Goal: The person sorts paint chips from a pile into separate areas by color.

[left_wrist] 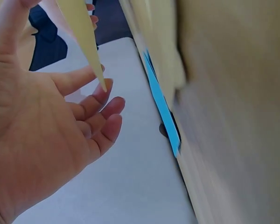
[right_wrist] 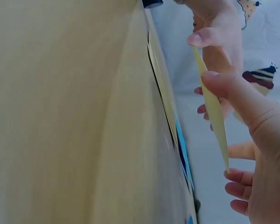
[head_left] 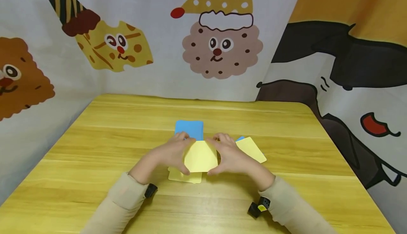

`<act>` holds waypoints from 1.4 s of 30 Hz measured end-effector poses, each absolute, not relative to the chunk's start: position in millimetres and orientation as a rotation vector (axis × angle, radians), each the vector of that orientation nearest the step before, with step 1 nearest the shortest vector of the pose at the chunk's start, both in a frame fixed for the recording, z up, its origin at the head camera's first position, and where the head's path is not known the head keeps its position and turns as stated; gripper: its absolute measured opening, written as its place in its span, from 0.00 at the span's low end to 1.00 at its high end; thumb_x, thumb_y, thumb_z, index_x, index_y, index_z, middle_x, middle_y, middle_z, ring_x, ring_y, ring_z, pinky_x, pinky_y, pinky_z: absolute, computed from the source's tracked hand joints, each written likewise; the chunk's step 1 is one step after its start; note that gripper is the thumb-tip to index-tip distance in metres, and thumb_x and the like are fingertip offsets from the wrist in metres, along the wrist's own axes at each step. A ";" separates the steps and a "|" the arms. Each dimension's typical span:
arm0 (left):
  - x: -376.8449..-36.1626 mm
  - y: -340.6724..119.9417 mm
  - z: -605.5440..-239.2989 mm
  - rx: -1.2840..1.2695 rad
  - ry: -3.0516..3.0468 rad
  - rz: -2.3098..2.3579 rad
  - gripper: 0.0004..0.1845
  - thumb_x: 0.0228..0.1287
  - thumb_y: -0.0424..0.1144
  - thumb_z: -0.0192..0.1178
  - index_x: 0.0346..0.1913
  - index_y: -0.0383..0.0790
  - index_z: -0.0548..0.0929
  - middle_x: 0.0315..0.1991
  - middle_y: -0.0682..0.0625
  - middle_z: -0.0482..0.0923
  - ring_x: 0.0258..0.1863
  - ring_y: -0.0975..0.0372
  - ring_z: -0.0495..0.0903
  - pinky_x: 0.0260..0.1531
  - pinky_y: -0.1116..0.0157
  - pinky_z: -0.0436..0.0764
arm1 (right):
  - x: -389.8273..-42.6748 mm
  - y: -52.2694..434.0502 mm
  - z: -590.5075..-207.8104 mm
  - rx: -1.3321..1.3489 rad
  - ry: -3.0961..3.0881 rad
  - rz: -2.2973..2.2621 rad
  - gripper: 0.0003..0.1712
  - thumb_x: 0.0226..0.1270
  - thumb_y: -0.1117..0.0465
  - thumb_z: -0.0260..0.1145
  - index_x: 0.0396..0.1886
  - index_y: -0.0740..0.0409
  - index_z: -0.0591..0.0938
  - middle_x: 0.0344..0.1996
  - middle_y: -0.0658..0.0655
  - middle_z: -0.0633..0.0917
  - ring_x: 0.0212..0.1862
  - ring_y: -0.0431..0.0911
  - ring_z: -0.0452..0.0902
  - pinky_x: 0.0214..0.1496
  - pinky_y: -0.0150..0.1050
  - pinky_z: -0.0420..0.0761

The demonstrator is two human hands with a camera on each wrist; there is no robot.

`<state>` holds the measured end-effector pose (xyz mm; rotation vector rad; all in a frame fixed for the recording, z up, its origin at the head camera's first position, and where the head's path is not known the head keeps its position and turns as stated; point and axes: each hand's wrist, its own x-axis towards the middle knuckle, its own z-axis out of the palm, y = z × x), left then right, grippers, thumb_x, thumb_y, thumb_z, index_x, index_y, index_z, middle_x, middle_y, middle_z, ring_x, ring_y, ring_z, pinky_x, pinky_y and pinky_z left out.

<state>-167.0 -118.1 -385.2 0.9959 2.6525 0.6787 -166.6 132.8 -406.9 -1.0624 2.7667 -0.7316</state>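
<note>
Yellow paper [head_left: 201, 156], a small sheet partly folded, is lifted just off the table [head_left: 286, 191] and held between both hands at the table's middle. The left hand [head_left: 171, 154] pinches its left edge, thumb below and fingers curled over the top corner; the right hand [head_left: 230, 156] pinches the right edge the same way. In the right wrist view the sheet [right_wrist: 213, 116] shows edge-on, thin and slightly bowed, with the thumb pressed on one face. In the left wrist view the paper's corner [left_wrist: 86, 42] points down toward the open-looking palm; how the thumb grips there I cannot tell.

Risks, as I judge them:
- The sheet is thin and bowed, so uneven pressure from the two hands could set a crooked crease or crumple a corner.
- The grips sit at the edges only; a loosened pinch on either side could let the sheet swing or drop onto the yellow sheet [head_left: 184, 177] lying flat beneath.
- A blue sheet [head_left: 189, 129] lies just beyond the fingers and another yellow card [head_left: 252, 150] over a blue one sits just beside the right hand; a wide hand motion could nudge them out of place.
</note>
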 end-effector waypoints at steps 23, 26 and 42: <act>-153.2 -141.8 -385.4 0.823 2.603 0.441 0.60 0.29 0.52 0.82 0.69 0.34 0.63 0.55 0.45 0.67 0.54 0.52 0.65 0.54 0.50 0.69 | -152.3 88.9 -421.8 -0.930 2.740 -0.557 0.65 0.33 0.34 0.79 0.70 0.59 0.65 0.61 0.59 0.65 0.64 0.54 0.57 0.65 0.53 0.57; -153.3 -141.8 -386.7 0.826 2.599 0.440 0.59 0.28 0.52 0.82 0.68 0.33 0.64 0.54 0.45 0.67 0.54 0.51 0.66 0.54 0.50 0.69 | -151.9 87.1 -423.9 -0.946 2.744 -0.525 0.64 0.33 0.34 0.79 0.69 0.59 0.65 0.60 0.58 0.67 0.63 0.53 0.58 0.65 0.52 0.58; -152.6 -142.0 -387.1 0.722 2.613 0.355 0.61 0.30 0.52 0.81 0.71 0.35 0.61 0.65 0.33 0.61 0.64 0.40 0.59 0.61 0.41 0.57 | -150.0 85.5 -422.6 -0.961 2.744 -0.464 0.65 0.37 0.31 0.76 0.72 0.60 0.62 0.59 0.55 0.66 0.60 0.51 0.58 0.63 0.50 0.58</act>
